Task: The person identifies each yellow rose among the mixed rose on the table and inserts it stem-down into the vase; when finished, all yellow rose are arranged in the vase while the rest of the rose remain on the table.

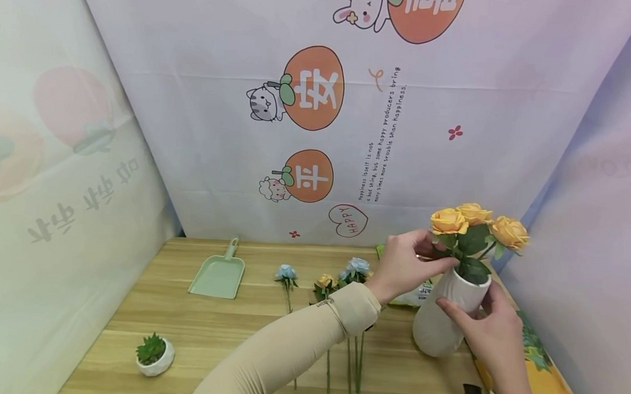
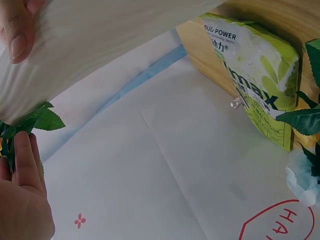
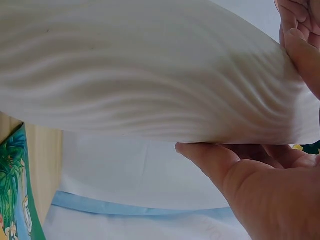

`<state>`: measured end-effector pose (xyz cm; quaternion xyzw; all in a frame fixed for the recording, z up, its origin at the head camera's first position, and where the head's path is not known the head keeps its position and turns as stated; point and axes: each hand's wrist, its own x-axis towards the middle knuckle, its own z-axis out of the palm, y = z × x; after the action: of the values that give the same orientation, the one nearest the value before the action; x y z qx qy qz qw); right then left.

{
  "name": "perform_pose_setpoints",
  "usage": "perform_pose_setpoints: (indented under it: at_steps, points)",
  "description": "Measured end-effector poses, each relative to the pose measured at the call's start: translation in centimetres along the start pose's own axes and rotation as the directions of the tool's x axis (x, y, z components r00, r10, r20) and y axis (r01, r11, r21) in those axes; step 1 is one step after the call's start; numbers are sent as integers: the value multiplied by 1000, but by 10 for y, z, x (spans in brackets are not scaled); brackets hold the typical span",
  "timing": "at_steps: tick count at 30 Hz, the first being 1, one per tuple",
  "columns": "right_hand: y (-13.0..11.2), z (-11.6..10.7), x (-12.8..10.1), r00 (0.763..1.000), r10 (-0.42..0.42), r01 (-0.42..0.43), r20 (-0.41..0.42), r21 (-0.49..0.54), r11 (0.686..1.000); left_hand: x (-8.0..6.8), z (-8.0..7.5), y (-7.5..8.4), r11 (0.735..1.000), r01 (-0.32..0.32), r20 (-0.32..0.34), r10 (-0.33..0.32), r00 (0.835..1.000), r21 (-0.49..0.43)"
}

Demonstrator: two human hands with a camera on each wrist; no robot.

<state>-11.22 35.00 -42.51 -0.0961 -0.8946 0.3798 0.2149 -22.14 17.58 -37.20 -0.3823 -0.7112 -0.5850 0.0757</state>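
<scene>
A white ribbed vase [image 1: 443,323] stands tilted on the wooden table [image 1: 207,328] at the right, with three orange roses [image 1: 472,223] in it. My left hand [image 1: 434,258] pinches the rose stems and leaves [image 2: 35,120] at the vase's mouth. My right hand [image 1: 470,315] grips the vase body from the right, with its thumb [image 3: 205,155] under the ribbed wall [image 3: 140,80] and its fingers [image 3: 300,45] wrapped over it. In the left wrist view the vase [image 2: 90,45] fills the top left.
Loose blue [image 1: 286,273] and yellow [image 1: 324,280] flowers with long stems lie mid-table. A green dustpan [image 1: 217,273] sits at the back left, a small potted succulent [image 1: 154,355] at the front left. A green packet [image 2: 260,70] lies behind the vase, a colourful bag [image 1: 547,376] at the right edge.
</scene>
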Motion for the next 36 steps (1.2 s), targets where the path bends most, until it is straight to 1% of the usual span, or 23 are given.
perform_pose_setpoints:
  at_steps: [6, 12, 16, 20, 24, 26, 31, 36]
  points:
    - [-1, 0, 0, 1000, 9, -9, 7, -1, 1000, 0, -2, -2, 1000, 26, 1, -26, 1000, -13]
    - [-2, 0, 1, 1000, 15, -15, 15, 9, 1000, -2, -4, -2, 997, 70, 15, -70, 997, -18]
    - [-2, 0, 1, 1000, 4, -4, 9, 14, 1000, -4, -6, -5, 997, 66, 26, -65, 998, -26]
    - [-1, 0, 2, 1000, 2, -2, 14, 23, 1000, -9, -12, -11, 997, 59, 45, -57, 997, -49]
    - [-1, 0, 2, 1000, 14, -14, 17, 13, 1000, -18, -23, -22, 995, 72, 67, -67, 996, -69]
    - [-1, 0, 2, 1000, 21, -21, 16, 7, 1000, -24, -29, -27, 993, 87, 70, -82, 994, -76]
    - [-1, -1, 2, 999, 33, -33, 18, 6, 999, -41, -46, -42, 983, 157, 59, -152, 987, -97]
    - [-1, -1, 3, 999, 39, -40, 24, 9, 999, -59, -64, -56, 974, 213, 34, -211, 977, -75]
